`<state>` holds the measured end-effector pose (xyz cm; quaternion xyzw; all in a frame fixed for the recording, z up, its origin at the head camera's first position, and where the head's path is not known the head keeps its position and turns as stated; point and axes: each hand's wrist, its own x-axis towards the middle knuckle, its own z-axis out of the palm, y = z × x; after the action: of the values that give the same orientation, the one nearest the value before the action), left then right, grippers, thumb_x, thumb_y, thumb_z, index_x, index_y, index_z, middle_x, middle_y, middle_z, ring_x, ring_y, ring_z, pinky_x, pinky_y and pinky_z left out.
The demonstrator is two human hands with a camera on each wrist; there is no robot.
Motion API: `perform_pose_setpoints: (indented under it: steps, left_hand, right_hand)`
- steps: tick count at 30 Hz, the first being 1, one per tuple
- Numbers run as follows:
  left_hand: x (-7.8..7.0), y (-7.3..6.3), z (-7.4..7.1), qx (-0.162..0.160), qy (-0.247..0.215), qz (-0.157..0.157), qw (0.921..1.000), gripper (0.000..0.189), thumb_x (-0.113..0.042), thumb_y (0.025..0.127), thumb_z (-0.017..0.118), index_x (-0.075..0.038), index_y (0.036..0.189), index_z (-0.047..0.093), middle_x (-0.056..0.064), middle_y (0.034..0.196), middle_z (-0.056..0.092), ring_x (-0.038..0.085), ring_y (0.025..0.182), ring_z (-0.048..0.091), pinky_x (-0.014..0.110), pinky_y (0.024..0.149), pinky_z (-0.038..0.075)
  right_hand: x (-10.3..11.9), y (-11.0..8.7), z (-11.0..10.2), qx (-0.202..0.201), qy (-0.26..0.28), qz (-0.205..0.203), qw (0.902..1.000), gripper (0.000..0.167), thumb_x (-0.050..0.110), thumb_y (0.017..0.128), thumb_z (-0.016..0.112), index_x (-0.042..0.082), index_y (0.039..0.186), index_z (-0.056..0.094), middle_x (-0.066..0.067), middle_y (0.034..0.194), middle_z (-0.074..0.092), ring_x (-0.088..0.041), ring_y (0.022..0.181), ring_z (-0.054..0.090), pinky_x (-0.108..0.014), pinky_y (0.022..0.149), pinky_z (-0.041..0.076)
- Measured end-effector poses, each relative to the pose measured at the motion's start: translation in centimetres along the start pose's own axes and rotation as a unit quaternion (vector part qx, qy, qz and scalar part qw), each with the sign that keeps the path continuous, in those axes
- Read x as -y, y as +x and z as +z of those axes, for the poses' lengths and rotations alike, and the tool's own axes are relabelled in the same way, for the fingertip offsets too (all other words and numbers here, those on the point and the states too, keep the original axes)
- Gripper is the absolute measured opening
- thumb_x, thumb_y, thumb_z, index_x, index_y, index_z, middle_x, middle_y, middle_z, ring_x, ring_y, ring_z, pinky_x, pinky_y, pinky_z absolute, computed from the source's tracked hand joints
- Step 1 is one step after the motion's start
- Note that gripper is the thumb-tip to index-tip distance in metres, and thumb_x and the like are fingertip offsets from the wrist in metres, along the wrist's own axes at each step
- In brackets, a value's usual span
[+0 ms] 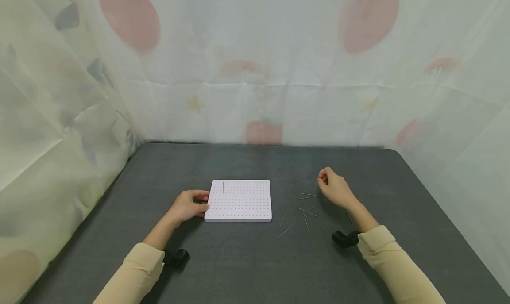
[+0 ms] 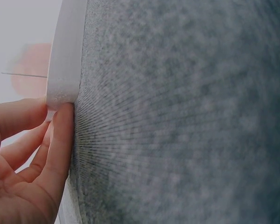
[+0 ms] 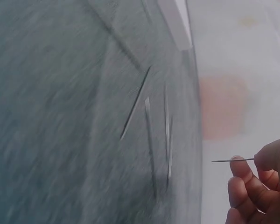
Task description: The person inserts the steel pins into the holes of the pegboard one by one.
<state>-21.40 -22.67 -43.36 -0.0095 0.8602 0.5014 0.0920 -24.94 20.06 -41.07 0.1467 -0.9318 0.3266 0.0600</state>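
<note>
A white board (image 1: 239, 202) dotted with a grid of small holes lies flat on the dark table. One thin metal pin (image 1: 223, 187) stands upright near its far left corner; the same pin (image 2: 24, 74) shows in the left wrist view. My left hand (image 1: 191, 204) grips the board's left edge, thumb (image 2: 18, 116) on top and fingers at the side. Right of the board and above the table, my right hand (image 1: 334, 188) pinches another thin metal pin (image 3: 224, 161) between thumb and fingertips, with its end sticking out.
Several loose pins (image 1: 306, 222) lie scattered on the table (image 1: 239, 268) between the board and my right arm. One more pin (image 1: 349, 217) lies beside the right wrist. Patterned curtains (image 1: 303, 109) hang at the table's back and left.
</note>
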Motion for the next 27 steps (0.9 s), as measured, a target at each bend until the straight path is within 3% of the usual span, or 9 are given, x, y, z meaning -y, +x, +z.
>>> perform_pose_setpoints:
  steps: [9, 27]
  left_hand:
    - [-0.1, 0.1, 0.2, -0.005, 0.004, -0.007, 1.0000, 0.047, 0.002, 0.079, 0.066, 0.005, 0.124, 0.053, 0.021, 0.113, 0.058, 0.018, 0.078, 0.065, 0.032, 0.065, 0.057]
    - [-0.1, -0.1, -0.1, 0.002, 0.007, 0.002, 1.0000, 0.047, 0.001, 0.080, 0.066, 0.006, 0.125, 0.052, 0.023, 0.115, 0.057, 0.018, 0.078, 0.065, 0.032, 0.065, 0.057]
  right_hand:
    - [1.7, 1.2, 0.7, -0.011, 0.025, 0.001, 0.9996, 0.009, 0.010, 0.091, 0.050, 0.006, 0.098, 0.046, -0.007, 0.086, 0.052, -0.018, 0.070, 0.048, -0.030, 0.059, 0.041]
    - [5.5, 3.2, 4.1, -0.028, 0.077, -0.025, 0.9963, 0.007, 0.014, 0.088, 0.058, 0.012, 0.093, 0.053, -0.002, 0.082, 0.056, -0.015, 0.069, 0.050, -0.027, 0.058, 0.041]
